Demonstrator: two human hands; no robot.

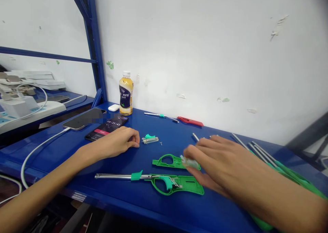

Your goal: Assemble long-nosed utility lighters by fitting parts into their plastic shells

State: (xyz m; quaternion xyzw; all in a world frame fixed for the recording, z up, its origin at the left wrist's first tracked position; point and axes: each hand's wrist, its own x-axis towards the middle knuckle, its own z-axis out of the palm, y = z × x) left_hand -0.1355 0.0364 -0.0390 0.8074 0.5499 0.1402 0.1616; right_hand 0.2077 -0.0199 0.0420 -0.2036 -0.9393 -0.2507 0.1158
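My right hand pinches a small translucent lighter fuel tank over a green lighter handle half. Nearer me lies an opened lighter handle half, inside up, with a teal trigger and thin wires in it. A metal lighter tube with a teal collar extends left from it. My left hand rests on the table with curled fingers and nothing visible in them. Just right of it are another clear fuel tank, a teal piece and a tiny screw.
At the back stand a yellow drink bottle and a white case. Two phones lie left, one cabled. A loose metal tube and red handle piece lie near the wall. Several green lighters are beyond my right arm.
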